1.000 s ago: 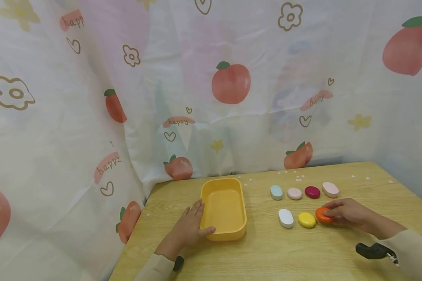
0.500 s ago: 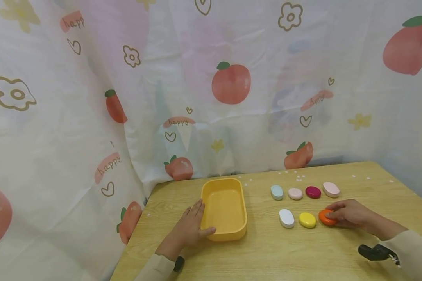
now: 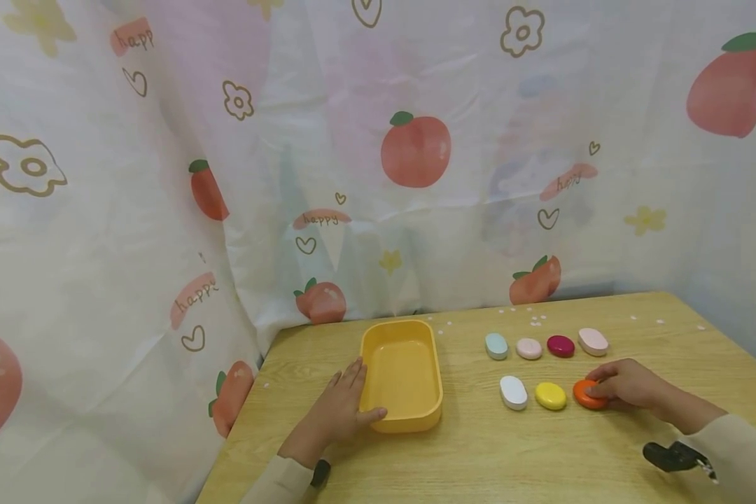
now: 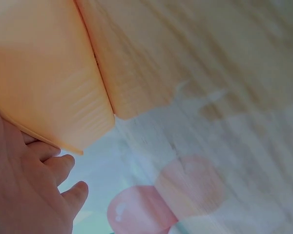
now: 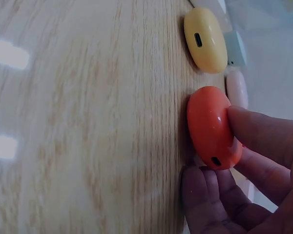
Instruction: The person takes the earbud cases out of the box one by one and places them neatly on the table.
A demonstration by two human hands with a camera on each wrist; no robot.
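Note:
My right hand (image 3: pixel 630 385) holds a glossy orange earbud case (image 5: pixel 210 126) between thumb and fingers, low at the wooden tabletop. In the right wrist view a small port slot shows on the case's end. Left of it lies a similar yellow earbud case (image 3: pixel 551 396), then a white case (image 3: pixel 513 393). My left hand (image 3: pixel 340 402) rests at the near left side of a yellow plastic tub (image 3: pixel 433 406), fingers extended along its rim and thumb over the front corner. The left wrist view shows the fingers beside the tub's outer wall (image 4: pixel 83 97).
Behind the front row stand a light blue case (image 3: pixel 496 346), a pale pink case (image 3: pixel 529 348), a crimson case (image 3: pixel 561 346) and a larger pink case (image 3: pixel 593 341). A fruit-printed curtain (image 3: pixel 466 245) hangs along the back and left of the table (image 3: pixel 479 462).
The right hand has shifted the orange case a little rightward and toward the front, widening the gap from the yellow one. The left hand keeps its place on the tub.

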